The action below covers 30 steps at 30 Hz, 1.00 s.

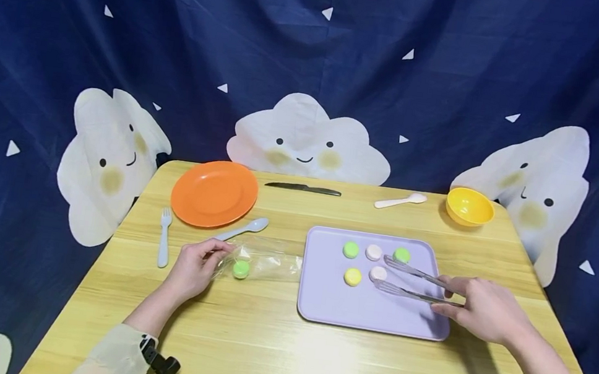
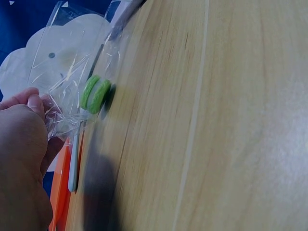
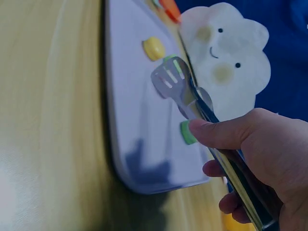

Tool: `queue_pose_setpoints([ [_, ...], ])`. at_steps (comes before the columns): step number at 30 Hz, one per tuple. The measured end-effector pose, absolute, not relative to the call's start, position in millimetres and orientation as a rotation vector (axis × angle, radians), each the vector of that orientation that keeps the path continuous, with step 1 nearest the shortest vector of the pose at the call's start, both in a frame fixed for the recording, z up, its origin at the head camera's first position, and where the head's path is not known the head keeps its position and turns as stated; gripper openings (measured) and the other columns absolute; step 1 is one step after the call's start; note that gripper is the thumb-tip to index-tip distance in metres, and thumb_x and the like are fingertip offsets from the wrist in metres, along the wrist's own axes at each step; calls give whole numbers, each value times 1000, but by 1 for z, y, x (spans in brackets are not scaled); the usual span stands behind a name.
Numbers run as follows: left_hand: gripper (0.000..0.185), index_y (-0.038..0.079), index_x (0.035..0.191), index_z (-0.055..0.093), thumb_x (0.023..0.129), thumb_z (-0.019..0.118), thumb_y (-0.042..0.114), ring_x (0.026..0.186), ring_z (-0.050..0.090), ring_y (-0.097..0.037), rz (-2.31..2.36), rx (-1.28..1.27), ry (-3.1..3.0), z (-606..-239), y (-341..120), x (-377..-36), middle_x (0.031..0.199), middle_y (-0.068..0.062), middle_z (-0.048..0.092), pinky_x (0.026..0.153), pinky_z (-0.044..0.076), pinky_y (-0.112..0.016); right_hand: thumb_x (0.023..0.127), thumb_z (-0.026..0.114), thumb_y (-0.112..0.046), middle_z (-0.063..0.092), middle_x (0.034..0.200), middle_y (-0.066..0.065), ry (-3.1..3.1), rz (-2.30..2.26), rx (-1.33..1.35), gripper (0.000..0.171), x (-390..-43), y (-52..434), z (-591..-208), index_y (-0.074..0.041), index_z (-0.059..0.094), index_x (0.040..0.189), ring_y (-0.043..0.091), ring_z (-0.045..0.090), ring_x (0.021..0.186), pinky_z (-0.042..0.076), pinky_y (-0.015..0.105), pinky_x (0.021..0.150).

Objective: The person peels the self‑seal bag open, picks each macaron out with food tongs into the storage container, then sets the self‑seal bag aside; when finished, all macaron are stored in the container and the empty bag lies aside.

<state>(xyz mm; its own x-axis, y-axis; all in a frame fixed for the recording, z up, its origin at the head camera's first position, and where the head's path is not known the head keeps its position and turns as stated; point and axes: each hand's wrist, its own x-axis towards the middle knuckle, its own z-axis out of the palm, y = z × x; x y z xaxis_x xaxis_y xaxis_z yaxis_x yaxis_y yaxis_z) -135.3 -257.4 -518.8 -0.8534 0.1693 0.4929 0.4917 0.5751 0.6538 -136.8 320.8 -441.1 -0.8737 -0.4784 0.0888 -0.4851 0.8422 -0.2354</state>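
Note:
My left hand (image 1: pixel 198 268) pinches the end of a clear plastic bag (image 1: pixel 273 262), which lies on the table toward the tray. Inside the bag, near the fingers, is a green macaron (image 1: pixel 241 269). My right hand (image 1: pixel 486 310) grips metal tongs (image 1: pixel 415 295), their arms spread apart over the lilac tray (image 1: pixel 373 316). On that tray sit two green macarons (image 1: pixel 350 249), two pale pink macarons (image 1: pixel 374 252) and a yellow macaron (image 1: pixel 353 276). The tongs' tips hover around the nearer pink one; whether they touch it I cannot tell. In the right wrist view the slotted tong head (image 3: pixel 172 77) partly hides macarons.
An orange plate (image 1: pixel 214 194) stands at the back left, with a blue fork (image 1: pixel 165 238) and blue spoon (image 1: pixel 244 229) nearby. Along the back edge lie a black knife (image 1: pixel 303 188), a pink spoon (image 1: pixel 400 201) and a yellow bowl (image 1: pixel 469 207). A dark blue curtain (image 1: pixel 315 58) hangs behind.

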Motion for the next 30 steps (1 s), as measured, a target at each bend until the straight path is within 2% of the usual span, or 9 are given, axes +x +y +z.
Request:
queue_pose_setpoints([
  [2, 19, 4, 101, 78, 93, 74, -12, 95, 77, -23, -1191, -535, -2433, -519, -257, -136, 103, -5, 80, 83, 58, -17, 86, 89, -43, 79, 103, 1, -2962, 418, 788, 46, -138, 318, -436, -12, 79, 118, 19, 70, 80, 56, 47, 63],
  [5, 19, 4, 101, 78, 93, 74, -13, 95, 77, -23, -1199, -532, -2436, -520, -257, -136, 103, -4, 80, 83, 58, -16, 86, 89, -38, 71, 85, -14, -2882, 488, 828, 38, -139, 307, -429, -17, 80, 116, 4, 56, 65, 47, 33, 55],
  [7, 19, 4, 101, 78, 93, 73, -13, 95, 77, -23, -1200, -533, -2436, -520, -257, -136, 103, -4, 80, 83, 58, -16, 87, 89, -34, 61, 74, -23, -2821, 547, 874, 35, -141, 296, -427, -18, 82, 117, -2, 47, 59, 40, 27, 52],
  [9, 20, 4, 102, 78, 93, 73, -13, 95, 77, -23, -1199, -538, -2436, -520, -257, -136, 104, -5, 80, 83, 58, -17, 86, 90, -29, 60, 69, -26, -2752, 608, 932, 30, -143, 283, -428, -18, 84, 114, -6, 42, 54, 36, 24, 48],
  [13, 21, 5, 102, 78, 93, 73, -13, 97, 76, -21, -1197, -538, -2434, -520, -257, -137, 104, -5, 80, 84, 58, -17, 85, 90, -24, 66, 71, -23, -2663, 660, 1037, 22, -149, 251, -433, -20, 86, 107, -6, 41, 53, 35, 22, 46],
  [18, 22, 6, 102, 78, 93, 73, -13, 96, 76, -20, -1209, -536, -2427, -520, -257, -137, 104, -5, 80, 83, 58, -17, 87, 89, -28, 65, 71, -23, -2661, 589, 1133, 15, -162, 208, -443, -26, 84, 102, -1, 47, 56, 45, 31, 50],
  [21, 23, 7, 102, 78, 93, 73, -13, 97, 76, -20, -1215, -547, -2417, -520, -256, -137, 104, -4, 80, 84, 59, -18, 88, 88, -28, 62, 71, -22, -2694, 579, 1157, 16, -168, 188, -448, -25, 85, 104, 2, 48, 58, 48, 35, 53],
  [25, 23, 7, 103, 78, 93, 73, -13, 96, 76, -19, -1220, -552, -2410, -520, -256, -136, 104, -3, 80, 83, 59, -17, 90, 87, -28, 64, 69, -20, -2726, 617, 1174, 20, -174, 169, -455, -21, 86, 109, 0, 48, 57, 46, 30, 50],
  [30, 22, 4, 103, 78, 93, 73, -14, 93, 76, -21, -1229, -557, -2404, -520, -256, -136, 104, -4, 80, 82, 59, -17, 92, 85, -32, 64, 70, -19, -2725, 594, 1194, 15, -180, 152, -462, -25, 85, 106, 2, 49, 56, 49, 33, 52],
])
